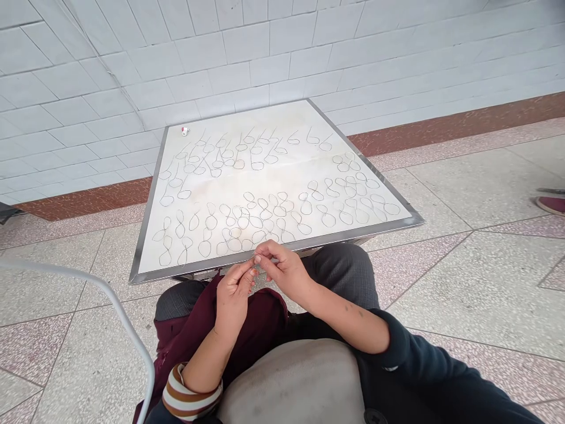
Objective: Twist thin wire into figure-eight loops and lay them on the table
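My left hand (233,294) and my right hand (285,274) meet just in front of the near edge of a white table (273,179) with a grey metal rim. Thumb and fingers are pinched on both hands, with the fingertips almost touching. Whatever they hold is too thin or too hidden to make out. Beyond them, on the tabletop, lie many thin dark wire-like pieces. Those in the near rows are bent into figure-eight shapes (257,213). Farther back, single loops with straight tails (271,159) are spread in rows.
A small white item with a red part (185,131) stands in the table's far left corner. Behind is a tiled wall (247,47). A pale curved tube (117,300) runs along the left. Someone's shoe (552,204) shows at the right edge on the speckled floor (494,282).
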Action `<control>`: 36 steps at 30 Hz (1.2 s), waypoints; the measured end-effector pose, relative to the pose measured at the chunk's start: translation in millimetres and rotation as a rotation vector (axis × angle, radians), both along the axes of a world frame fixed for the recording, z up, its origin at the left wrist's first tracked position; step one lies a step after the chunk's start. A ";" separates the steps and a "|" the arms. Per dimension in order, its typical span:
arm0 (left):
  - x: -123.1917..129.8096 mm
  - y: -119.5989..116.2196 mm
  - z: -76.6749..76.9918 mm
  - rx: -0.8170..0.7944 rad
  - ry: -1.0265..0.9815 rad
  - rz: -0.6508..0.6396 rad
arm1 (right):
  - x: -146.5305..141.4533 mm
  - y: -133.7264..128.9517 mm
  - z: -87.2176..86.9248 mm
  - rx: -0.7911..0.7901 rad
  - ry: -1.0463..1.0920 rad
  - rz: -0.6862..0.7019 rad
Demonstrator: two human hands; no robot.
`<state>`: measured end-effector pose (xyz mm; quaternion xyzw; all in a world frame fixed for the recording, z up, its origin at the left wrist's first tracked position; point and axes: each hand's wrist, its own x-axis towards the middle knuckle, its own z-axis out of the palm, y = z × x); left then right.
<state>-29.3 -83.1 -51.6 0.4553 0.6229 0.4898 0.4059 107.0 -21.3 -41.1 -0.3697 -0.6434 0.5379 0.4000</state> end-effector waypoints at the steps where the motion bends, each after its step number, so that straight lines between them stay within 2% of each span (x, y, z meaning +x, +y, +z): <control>1: 0.5 -0.1 -0.8 -0.006 -0.021 0.010 | 0.4 0.0 -0.7 0.023 -0.019 -0.001; 9: 5.7 0.5 -8.0 0.025 -0.251 0.100 | 3.3 -0.6 0.5 0.286 -0.119 -0.029; 12: 6.6 -0.1 -5.6 0.029 -0.244 0.067 | 4.3 0.0 5.1 0.331 -0.144 -0.009; 17: 7.4 -1.9 2.3 0.048 -0.194 0.005 | 7.1 3.9 9.0 0.111 -0.046 0.134; 23: 6.5 -3.7 3.5 0.039 -0.173 -0.088 | 6.7 5.1 8.1 -0.070 0.079 0.114; 30: 10.2 -2.9 3.2 0.062 -0.245 -0.049 | 4.4 0.7 4.8 -0.101 0.111 0.027; 36: 12.4 -3.5 3.2 0.058 -0.264 -0.035 | 1.0 -2.4 3.7 -0.009 0.125 -0.036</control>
